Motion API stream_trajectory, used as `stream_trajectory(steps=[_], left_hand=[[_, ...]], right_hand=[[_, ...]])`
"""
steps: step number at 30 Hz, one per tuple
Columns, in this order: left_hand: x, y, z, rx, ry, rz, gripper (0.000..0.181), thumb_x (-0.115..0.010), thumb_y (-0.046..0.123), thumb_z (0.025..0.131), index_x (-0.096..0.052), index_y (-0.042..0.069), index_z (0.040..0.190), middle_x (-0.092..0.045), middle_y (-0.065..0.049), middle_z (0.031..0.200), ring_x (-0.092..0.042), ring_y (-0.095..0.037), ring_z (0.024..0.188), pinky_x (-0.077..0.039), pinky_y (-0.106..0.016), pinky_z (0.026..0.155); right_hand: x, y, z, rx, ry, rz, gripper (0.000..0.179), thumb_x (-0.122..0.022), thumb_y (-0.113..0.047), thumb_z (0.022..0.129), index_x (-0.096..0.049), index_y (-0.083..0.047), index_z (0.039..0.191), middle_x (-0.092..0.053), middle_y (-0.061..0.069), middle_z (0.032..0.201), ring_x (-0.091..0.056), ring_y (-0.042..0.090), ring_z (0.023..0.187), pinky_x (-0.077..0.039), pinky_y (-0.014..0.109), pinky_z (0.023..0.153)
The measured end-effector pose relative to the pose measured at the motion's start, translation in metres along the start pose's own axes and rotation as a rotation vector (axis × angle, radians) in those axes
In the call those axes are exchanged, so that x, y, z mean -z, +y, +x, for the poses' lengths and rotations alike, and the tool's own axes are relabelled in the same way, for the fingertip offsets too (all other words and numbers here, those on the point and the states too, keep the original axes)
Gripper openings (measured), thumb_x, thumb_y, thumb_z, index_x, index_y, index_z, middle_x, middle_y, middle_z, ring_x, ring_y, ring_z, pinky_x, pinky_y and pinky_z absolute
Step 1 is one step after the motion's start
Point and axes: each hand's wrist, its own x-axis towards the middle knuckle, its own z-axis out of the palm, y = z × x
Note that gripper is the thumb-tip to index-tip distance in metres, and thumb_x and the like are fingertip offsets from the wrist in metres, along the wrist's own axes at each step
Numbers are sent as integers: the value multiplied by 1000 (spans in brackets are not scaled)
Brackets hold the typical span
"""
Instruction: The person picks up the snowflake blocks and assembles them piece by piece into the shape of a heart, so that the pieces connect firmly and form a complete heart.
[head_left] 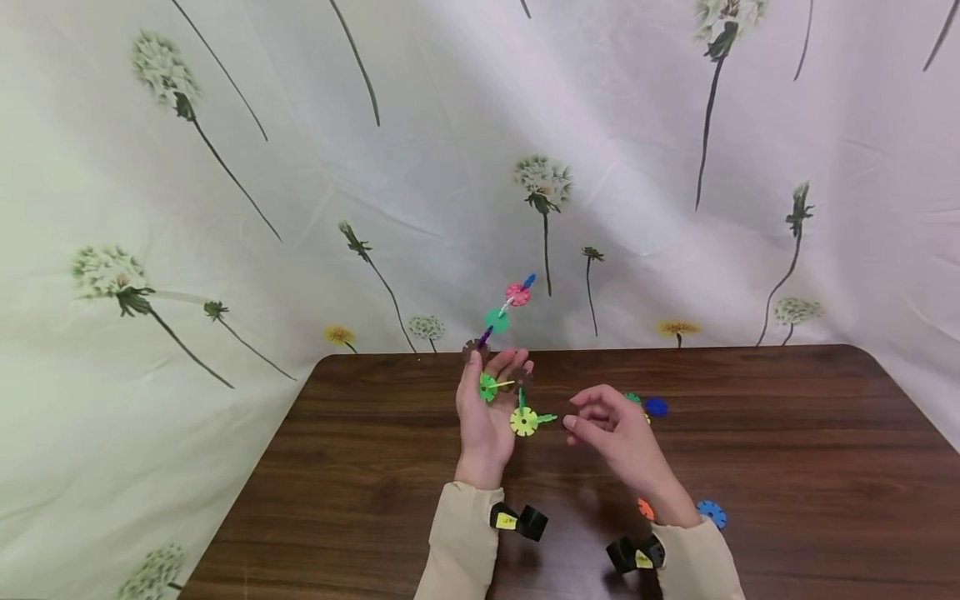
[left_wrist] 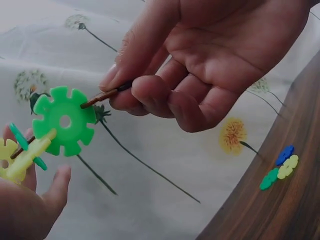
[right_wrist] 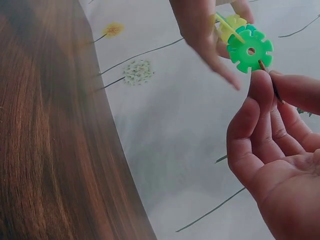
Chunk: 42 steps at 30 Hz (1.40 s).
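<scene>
A crooked chain of notched plastic discs hangs from my left hand [head_left: 487, 417], which pinches a brown disc [left_wrist: 102, 96] between thumb and index finger. Beyond that hand, the chain rises through purple, teal, white, a pink disc [head_left: 517, 293] and a blue disc [head_left: 528, 281]. Toward the palm side run a green disc [left_wrist: 65, 121], a yellow one seen edge-on, another brown, a green, and a yellow disc [head_left: 523, 422] with a green disc [head_left: 547, 418] at the end. My right hand [head_left: 611, 425], fingers loosely bent and nothing gripped, hovers just right of that end disc.
On the dark wooden table [head_left: 360, 467], a dark blue disc [head_left: 656, 407] lies with a green and a yellow one behind the right hand. An orange disc [head_left: 645, 508] and a lighter blue disc [head_left: 711, 513] flank the right wrist. A dandelion-print cloth [head_left: 450, 167] hangs behind.
</scene>
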Motion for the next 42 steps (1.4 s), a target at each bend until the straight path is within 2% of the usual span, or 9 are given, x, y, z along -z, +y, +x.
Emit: stream_trajectory(steps=[3, 10, 15, 19, 25, 32, 37, 42], left_hand=[[1, -1, 0, 1, 12, 13, 39, -44, 42, 102, -65, 10, 95, -75, -3, 91, -72, -18, 93, -49, -40, 99], [1, -3, 0, 9, 104, -36, 43, -48, 43, 100, -66, 9, 80, -72, -3, 81, -70, -19, 87, -53, -39, 93], [1, -4, 1, -14, 173, -23, 37, -48, 40, 100, -60, 10, 82, -69, -4, 77, -69, -20, 81, -55, -40, 88], [1, -4, 1, -36, 220, 4, 34, -47, 39, 101, -57, 10, 87, -67, -4, 77, -68, -20, 79, -56, -43, 87], [1, -5, 2, -68, 219, 24, 30, -47, 39, 101, -54, 10, 97, -66, -3, 76, -68, -19, 75, -56, -44, 85], [0, -7, 2, -109, 273, -11, 31, -46, 38, 101, -50, 7, 101, -65, -4, 74, -68, -21, 73, -57, -43, 83], [1, -8, 2, -140, 294, -3, 32, -46, 38, 101, -50, 6, 99, -65, -4, 73, -68, -21, 72, -57, -43, 82], [1, -7, 2, -171, 319, -4, 33, -49, 39, 100, -50, 6, 96, -64, -5, 72, -69, -22, 72, -58, -43, 80]], right_hand=[[-1, 0, 0, 5, 7, -1, 28, -66, -13, 91, -54, 1, 111, -65, 23, 88, -70, 19, 73, -58, 28, 75], [-11, -1, 1, 49, 52, -88, 22, -68, -14, 90, -58, -5, 108, -67, 15, 82, -69, 20, 71, -58, 29, 72], [-17, -1, 1, 77, 92, -123, 19, -69, -14, 89, -62, -7, 105, -68, 10, 79, -68, 24, 71, -58, 32, 69], [-19, 0, 1, 83, 86, -128, 18, -70, -14, 88, -64, -7, 104, -68, 10, 79, -68, 26, 72, -58, 32, 69], [-21, 1, 1, 78, 77, -119, 18, -71, -11, 87, -65, -6, 104, -70, 12, 81, -69, 19, 69, -58, 29, 68], [-29, -2, 0, 88, 131, -41, 18, -71, -11, 87, -64, -4, 103, -69, 16, 81, -70, 29, 69, -59, 36, 67], [-35, -2, 0, 58, 195, -57, 17, -72, -11, 86, -65, -6, 101, -69, 13, 80, -70, 20, 66, -58, 37, 66], [-41, -1, 0, 47, 243, -63, 16, -72, -11, 86, -65, -6, 100, -69, 12, 81, -68, 12, 66, -58, 33, 66]])
